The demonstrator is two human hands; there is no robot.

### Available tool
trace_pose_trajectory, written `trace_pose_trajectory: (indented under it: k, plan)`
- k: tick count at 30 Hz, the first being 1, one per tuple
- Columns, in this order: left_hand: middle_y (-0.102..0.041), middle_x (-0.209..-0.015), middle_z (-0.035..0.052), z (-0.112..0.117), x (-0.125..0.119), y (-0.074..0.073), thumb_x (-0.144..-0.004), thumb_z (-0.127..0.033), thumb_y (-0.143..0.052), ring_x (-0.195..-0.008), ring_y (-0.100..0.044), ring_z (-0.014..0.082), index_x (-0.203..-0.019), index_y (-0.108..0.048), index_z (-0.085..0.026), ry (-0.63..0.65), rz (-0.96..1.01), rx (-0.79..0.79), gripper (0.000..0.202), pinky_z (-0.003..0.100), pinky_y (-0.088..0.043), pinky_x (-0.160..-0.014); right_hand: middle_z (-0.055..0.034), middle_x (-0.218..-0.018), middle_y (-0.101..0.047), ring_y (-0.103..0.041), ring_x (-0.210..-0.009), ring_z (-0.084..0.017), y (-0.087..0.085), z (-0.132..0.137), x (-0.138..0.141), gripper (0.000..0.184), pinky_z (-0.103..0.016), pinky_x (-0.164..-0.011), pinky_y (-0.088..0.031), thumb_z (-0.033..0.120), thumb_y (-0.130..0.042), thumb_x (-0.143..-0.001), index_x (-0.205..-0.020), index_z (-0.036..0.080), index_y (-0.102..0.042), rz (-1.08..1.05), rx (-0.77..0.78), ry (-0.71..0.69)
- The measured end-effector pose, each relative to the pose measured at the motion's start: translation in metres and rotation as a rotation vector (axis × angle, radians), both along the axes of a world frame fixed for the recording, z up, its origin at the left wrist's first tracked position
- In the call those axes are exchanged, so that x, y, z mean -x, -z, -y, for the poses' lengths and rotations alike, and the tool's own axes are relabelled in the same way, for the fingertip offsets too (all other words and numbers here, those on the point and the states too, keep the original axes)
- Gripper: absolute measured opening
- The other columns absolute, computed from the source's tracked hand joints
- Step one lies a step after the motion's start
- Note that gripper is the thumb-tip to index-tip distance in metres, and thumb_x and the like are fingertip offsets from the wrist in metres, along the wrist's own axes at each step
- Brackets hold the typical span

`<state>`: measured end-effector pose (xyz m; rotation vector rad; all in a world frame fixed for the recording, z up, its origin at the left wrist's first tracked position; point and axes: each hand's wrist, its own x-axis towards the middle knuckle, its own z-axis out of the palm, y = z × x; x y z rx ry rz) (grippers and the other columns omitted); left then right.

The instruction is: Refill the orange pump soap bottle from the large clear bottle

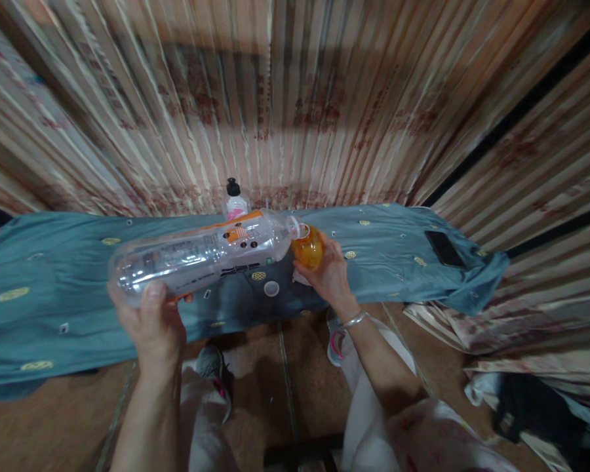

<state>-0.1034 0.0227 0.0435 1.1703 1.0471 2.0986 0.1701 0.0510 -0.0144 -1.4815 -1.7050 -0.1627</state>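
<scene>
My left hand (152, 321) is wrapped round the base end of a large clear plastic bottle (196, 259) with an orange and black printed label. The bottle lies nearly level, its mouth pointing right. In my right hand (330, 272) is a small amber see-through container (308, 249), its round opening up against the bottle's mouth. Whether liquid passes between them I cannot make out. Below the bottle, a small round white cap (271, 288) rests on the cloth. A whitish thing (301, 278), partly hidden, shows under my right hand.
A blue-green patterned cloth (78, 275) covers the long low table. Behind the large bottle stands a small clear bottle with a black top (233, 200). A dark phone (444, 249) lies at the right end. Pleated curtains (295, 98) hang close behind. Dark fabric (535, 406) lies at lower right.
</scene>
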Motion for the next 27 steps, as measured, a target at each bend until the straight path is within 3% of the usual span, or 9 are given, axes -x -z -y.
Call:
trace_pose_trajectory:
  k: [11, 27]
  plan:
    - [-0.063, -0.103, 0.0076, -0.0019, 0.0012, 0.0019, -0.055, -0.044, -0.077, -0.065, -0.05, 0.0134, -0.1, -0.067, -0.021, -0.021, 0.037, 0.0, 0.051, 0.019, -0.04, -0.039, -0.0163, -0.121, -0.065, -0.06, -0.112, -0.032, -0.0029, 0.0007, 0.0023, 0.082, -0.052, -0.097, -0.053, 0.031, -0.083, -0.068, -0.137, 0.014, -0.043, -0.002, -0.007, 0.03]
    - [-0.062, -0.1, 0.0068, -0.0034, 0.0046, 0.0069, -0.058, -0.039, -0.078, -0.067, -0.053, 0.0132, -0.101, -0.067, -0.02, 0.014, 0.038, -0.051, 0.048, 0.017, -0.042, -0.038, -0.0165, -0.122, -0.063, -0.059, -0.112, -0.032, -0.0009, 0.0002, 0.0007, 0.076, -0.051, -0.098, -0.051, 0.036, -0.077, -0.075, -0.138, 0.015, -0.041, -0.004, -0.007, 0.002]
